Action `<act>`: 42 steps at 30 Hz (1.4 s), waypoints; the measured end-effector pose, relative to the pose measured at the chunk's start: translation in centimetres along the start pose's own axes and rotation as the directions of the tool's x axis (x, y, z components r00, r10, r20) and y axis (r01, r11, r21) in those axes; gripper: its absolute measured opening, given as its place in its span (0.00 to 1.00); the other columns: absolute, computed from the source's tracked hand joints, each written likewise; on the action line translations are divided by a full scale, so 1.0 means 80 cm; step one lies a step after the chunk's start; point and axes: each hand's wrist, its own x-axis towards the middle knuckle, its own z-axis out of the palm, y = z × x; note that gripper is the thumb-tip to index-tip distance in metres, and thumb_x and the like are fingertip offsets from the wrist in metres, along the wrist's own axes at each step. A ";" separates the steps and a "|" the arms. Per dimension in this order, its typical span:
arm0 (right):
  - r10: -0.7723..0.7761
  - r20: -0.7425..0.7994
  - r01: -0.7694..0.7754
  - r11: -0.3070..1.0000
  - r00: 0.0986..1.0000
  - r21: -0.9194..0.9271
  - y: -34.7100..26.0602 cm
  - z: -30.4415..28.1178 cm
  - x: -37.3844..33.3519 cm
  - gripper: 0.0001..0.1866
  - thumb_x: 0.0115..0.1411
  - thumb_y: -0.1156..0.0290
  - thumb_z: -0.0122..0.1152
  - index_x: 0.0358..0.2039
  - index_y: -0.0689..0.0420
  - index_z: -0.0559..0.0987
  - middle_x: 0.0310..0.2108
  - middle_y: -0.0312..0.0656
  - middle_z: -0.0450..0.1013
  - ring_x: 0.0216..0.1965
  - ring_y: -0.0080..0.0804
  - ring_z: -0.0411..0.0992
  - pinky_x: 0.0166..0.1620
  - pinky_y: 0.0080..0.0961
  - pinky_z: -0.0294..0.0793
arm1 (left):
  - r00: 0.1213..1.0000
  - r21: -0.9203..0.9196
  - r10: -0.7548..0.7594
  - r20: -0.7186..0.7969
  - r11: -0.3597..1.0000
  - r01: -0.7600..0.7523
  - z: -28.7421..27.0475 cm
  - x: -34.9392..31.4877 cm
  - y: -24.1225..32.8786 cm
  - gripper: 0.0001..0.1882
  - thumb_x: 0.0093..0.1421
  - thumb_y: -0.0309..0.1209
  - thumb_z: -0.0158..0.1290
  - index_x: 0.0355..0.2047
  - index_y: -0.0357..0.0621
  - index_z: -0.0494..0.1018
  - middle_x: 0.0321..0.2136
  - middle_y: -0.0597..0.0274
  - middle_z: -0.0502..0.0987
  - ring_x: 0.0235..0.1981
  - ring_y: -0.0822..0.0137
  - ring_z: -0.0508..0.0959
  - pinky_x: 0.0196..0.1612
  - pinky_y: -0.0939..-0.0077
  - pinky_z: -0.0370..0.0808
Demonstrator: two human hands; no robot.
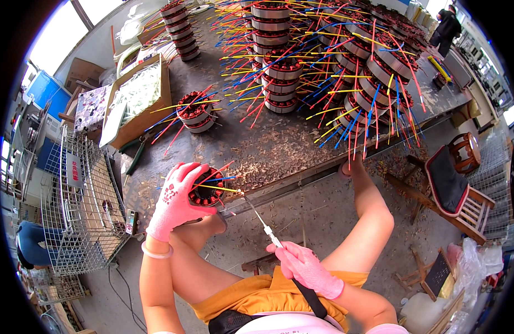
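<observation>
My left hand (177, 196), in a pink glove, is wrapped round a motor stator (207, 193) at the table's front edge. Red, blue and yellow wire leads stick out of the stator. My right hand (309, 269), gloved in pink too, grips a slim tool that resembles a soldering iron (273, 236), with a thin metal rod, a white and silver collar and a black rear part. The rod's tip meets or nearly meets the end of the yellow lead; I cannot tell if they touch. Behind my left hand another stator (196, 114) stands alone on the worn workbench (223, 146).
Stacks of wired stators (281, 78) crowd the bench's back and right. At left are a cardboard box (135, 106) of pale strips, pliers (136, 157) and a wire cart (81, 206). A wooden chair (451, 183) stands right; a person (446, 29) is far back.
</observation>
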 end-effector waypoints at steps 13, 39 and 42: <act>-0.019 0.009 0.019 1.000 1.000 0.020 0.001 -0.001 0.001 0.16 0.72 0.67 0.46 0.52 0.63 0.75 0.21 0.27 0.59 0.21 0.13 0.57 0.27 0.14 0.58 | 0.999 0.022 -0.017 -0.028 1.000 0.018 0.001 0.001 0.005 0.50 0.30 0.37 0.73 0.58 0.43 0.68 0.53 0.50 0.71 0.57 0.43 0.68 0.63 0.52 0.64; -0.023 0.000 0.023 0.999 1.000 -0.027 -0.002 -0.002 0.003 0.16 0.72 0.66 0.47 0.51 0.62 0.76 0.18 0.29 0.62 0.20 0.14 0.58 0.26 0.15 0.59 | 0.999 0.019 -0.032 -0.006 0.999 0.032 0.004 -0.002 0.001 0.52 0.30 0.40 0.74 0.59 0.42 0.67 0.54 0.49 0.71 0.59 0.42 0.67 0.65 0.51 0.62; -0.014 -0.005 0.014 1.000 1.000 -0.004 0.000 -0.002 0.003 0.16 0.72 0.66 0.47 0.51 0.63 0.76 0.18 0.29 0.62 0.20 0.14 0.58 0.27 0.15 0.60 | 1.000 0.017 -0.029 -0.010 0.999 0.030 0.003 -0.002 0.002 0.52 0.30 0.40 0.74 0.59 0.42 0.67 0.54 0.49 0.71 0.59 0.43 0.67 0.65 0.51 0.62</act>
